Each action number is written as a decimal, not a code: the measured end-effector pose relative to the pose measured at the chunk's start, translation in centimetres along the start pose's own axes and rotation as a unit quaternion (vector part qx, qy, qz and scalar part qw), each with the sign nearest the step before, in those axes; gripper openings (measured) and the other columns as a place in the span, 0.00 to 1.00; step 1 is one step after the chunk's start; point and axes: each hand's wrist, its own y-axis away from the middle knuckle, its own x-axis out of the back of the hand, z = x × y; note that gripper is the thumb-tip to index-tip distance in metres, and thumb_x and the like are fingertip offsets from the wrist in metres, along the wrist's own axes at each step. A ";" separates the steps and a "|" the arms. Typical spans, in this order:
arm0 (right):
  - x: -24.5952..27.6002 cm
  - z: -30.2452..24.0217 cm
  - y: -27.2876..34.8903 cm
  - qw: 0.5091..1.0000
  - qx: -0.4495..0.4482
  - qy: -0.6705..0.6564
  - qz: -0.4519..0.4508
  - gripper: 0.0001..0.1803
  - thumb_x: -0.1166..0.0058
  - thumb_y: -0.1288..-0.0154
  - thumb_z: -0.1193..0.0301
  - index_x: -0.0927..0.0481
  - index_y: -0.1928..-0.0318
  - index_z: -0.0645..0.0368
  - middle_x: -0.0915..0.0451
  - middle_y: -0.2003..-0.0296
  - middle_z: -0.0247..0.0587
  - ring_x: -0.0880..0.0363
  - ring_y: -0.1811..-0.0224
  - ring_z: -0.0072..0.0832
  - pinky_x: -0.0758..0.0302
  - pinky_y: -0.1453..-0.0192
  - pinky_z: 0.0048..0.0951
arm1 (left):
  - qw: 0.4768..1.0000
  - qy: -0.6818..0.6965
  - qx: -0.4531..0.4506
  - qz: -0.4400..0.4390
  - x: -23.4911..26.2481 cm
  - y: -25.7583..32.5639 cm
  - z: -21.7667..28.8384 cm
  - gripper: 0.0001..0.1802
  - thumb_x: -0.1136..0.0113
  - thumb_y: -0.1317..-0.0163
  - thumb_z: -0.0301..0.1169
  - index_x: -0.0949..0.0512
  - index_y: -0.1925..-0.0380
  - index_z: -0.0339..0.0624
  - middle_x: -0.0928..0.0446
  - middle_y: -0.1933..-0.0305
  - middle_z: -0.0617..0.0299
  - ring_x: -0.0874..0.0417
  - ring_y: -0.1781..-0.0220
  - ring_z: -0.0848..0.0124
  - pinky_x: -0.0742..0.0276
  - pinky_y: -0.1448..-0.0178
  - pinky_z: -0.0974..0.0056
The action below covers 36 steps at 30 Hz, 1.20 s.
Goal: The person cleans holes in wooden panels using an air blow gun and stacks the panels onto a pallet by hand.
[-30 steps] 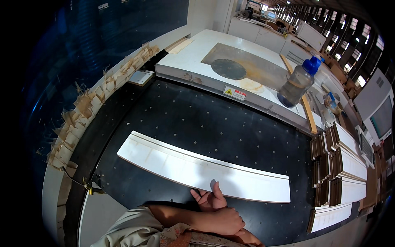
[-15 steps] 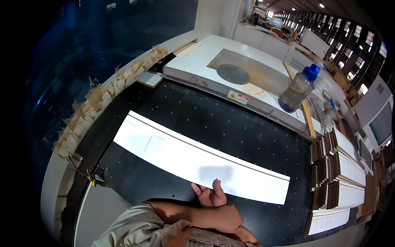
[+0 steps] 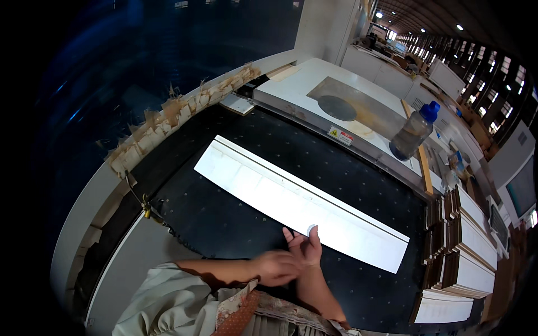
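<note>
White panel (image 3: 297, 204) under fingertips (image 3: 311, 232), bottle (image 3: 412, 131) mostly empty

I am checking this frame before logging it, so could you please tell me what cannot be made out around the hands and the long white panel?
Head view only:
- Left hand: motion-blurred; its fingers and any contact cannot be read.
- Right hand: its palm side is hidden; fingertips reach the near edge of the white panel, grip unclear.
- Stacked boards: bent and dark at the fisheye rim, count unclear.
- Bottle: contents too small to tell.
</note>
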 end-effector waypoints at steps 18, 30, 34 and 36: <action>-0.5 0.4 0.2 1.000 -0.008 -0.006 0.006 0.26 0.48 0.38 0.56 0.35 0.43 0.51 0.29 0.45 0.37 0.33 0.41 0.35 0.35 0.42 0.46 | 0.869 -0.421 0.246 0.086 8.4 12.5 1.9 0.16 0.48 0.55 0.30 0.22 0.62 0.44 0.26 0.50 0.57 0.27 0.45 0.60 0.36 0.42 0.53; 0.6 0.6 0.0 0.999 -0.026 -0.043 -0.017 0.25 0.49 0.37 0.60 0.36 0.42 0.54 0.29 0.46 0.40 0.30 0.44 0.37 0.29 0.44 0.46 | 0.870 -0.422 0.240 0.088 8.4 12.6 1.6 0.16 0.48 0.55 0.29 0.22 0.63 0.45 0.25 0.50 0.57 0.26 0.45 0.61 0.36 0.42 0.54; 0.7 0.7 -0.1 0.998 -0.033 -0.051 -0.023 0.26 0.48 0.38 0.60 0.36 0.42 0.54 0.29 0.46 0.40 0.29 0.45 0.38 0.30 0.44 0.46 | 0.868 -0.426 0.242 0.086 8.4 12.7 1.5 0.16 0.48 0.55 0.29 0.22 0.63 0.45 0.25 0.50 0.57 0.26 0.45 0.60 0.36 0.42 0.54; 0.2 0.6 0.0 0.999 -0.035 -0.028 -0.001 0.26 0.48 0.38 0.60 0.36 0.42 0.54 0.28 0.46 0.40 0.30 0.45 0.38 0.30 0.44 0.45 | 0.869 -0.426 0.240 0.084 8.4 12.6 1.5 0.16 0.48 0.55 0.29 0.21 0.63 0.45 0.25 0.50 0.56 0.26 0.46 0.60 0.36 0.42 0.54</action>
